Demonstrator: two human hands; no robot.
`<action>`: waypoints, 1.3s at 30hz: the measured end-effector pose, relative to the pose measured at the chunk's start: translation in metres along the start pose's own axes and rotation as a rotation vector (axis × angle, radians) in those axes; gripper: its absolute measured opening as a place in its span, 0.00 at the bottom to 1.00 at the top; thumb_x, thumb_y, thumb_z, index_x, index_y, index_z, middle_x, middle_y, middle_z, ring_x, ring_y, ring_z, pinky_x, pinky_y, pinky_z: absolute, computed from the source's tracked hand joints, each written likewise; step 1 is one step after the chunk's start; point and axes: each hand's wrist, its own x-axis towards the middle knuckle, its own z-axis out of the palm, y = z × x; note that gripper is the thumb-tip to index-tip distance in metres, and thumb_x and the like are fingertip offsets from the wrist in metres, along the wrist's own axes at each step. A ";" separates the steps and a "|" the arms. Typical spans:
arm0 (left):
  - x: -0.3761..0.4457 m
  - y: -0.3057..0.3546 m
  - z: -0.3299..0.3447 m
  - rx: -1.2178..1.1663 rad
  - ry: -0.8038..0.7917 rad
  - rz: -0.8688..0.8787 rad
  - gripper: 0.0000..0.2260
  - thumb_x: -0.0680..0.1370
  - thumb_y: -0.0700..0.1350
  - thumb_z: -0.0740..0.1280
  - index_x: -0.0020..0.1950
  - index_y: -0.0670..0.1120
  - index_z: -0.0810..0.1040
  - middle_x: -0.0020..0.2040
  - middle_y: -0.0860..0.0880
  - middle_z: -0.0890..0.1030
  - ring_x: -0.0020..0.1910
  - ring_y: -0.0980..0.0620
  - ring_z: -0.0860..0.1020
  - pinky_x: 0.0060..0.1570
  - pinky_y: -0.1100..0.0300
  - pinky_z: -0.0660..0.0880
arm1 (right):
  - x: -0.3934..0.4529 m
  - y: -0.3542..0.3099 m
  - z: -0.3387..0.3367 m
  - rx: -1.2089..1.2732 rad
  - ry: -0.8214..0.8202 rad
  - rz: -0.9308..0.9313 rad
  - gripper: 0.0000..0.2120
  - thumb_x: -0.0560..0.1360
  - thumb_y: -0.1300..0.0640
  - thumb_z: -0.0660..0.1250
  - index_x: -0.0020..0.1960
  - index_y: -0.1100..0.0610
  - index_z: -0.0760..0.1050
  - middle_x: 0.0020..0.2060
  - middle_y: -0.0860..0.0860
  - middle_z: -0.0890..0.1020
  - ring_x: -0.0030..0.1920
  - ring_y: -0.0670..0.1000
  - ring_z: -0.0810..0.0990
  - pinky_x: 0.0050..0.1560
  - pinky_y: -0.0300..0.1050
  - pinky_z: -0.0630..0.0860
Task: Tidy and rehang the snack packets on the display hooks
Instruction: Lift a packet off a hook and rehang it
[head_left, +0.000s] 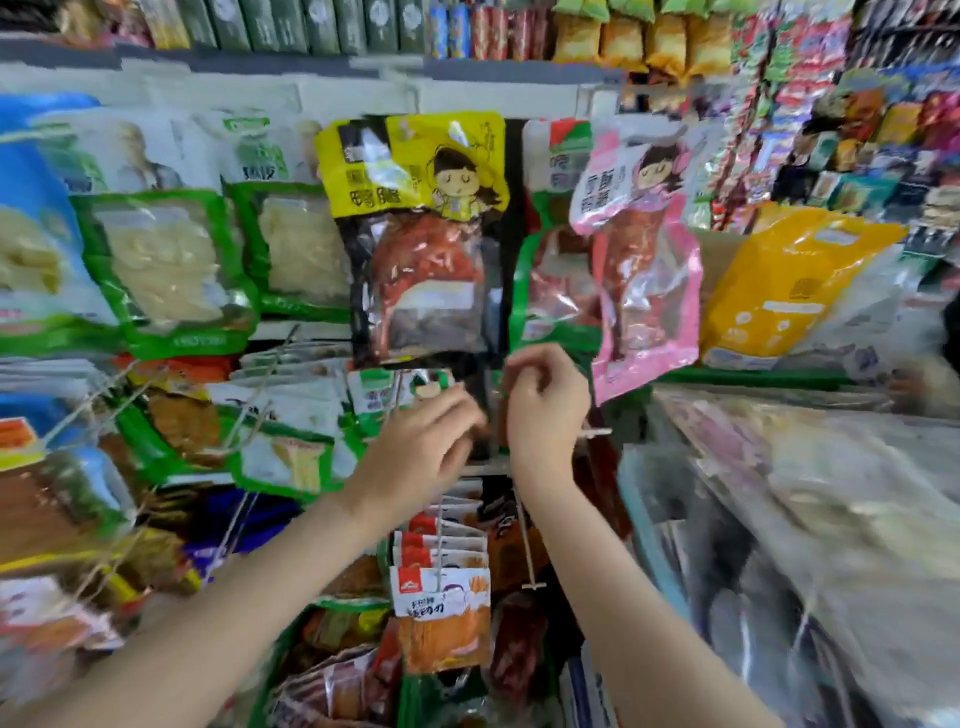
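**While Both Hands Meet Below the Yellow Packet**

Though blurred, two cartoon-girl packets show: a yellow packet (415, 234) hanging centre, a pink packet (641, 254) tilted to its right. Just beneath the yellow one, the right hand (545, 410) is curled; whether it pinches anything, I cannot tell. The left hand (421, 441) reaches with loose fingers. Green packets (166, 270) crowd the left; a bare hook (530, 545) juts below.

Glossy crinkled plastic film on the yellow packet (415, 228) and pink packet (644, 260); thin metal hook (527, 545)

Bright even light, heavy motion blur, wide-angle bending at edges.
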 end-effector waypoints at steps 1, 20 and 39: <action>-0.017 -0.012 0.000 0.019 -0.050 -0.032 0.09 0.74 0.39 0.57 0.43 0.42 0.77 0.45 0.48 0.77 0.41 0.55 0.74 0.39 0.63 0.72 | -0.011 0.011 0.005 -0.015 -0.031 0.034 0.16 0.70 0.73 0.55 0.35 0.55 0.73 0.29 0.44 0.75 0.31 0.40 0.73 0.35 0.29 0.67; -0.062 -0.046 -0.047 0.145 -0.360 -0.081 0.14 0.74 0.39 0.53 0.45 0.41 0.79 0.45 0.45 0.79 0.45 0.49 0.80 0.38 0.63 0.76 | 0.035 0.112 0.113 -0.260 -0.501 0.523 0.34 0.72 0.60 0.70 0.72 0.59 0.57 0.68 0.56 0.63 0.63 0.57 0.70 0.57 0.48 0.73; -0.018 -0.027 -0.087 -0.057 -0.455 -0.257 0.11 0.76 0.43 0.64 0.58 0.45 0.75 0.52 0.49 0.78 0.34 0.62 0.72 0.33 0.71 0.64 | -0.023 -0.024 -0.014 -0.347 -1.078 0.340 0.03 0.73 0.65 0.68 0.41 0.60 0.76 0.31 0.51 0.82 0.26 0.45 0.81 0.28 0.34 0.77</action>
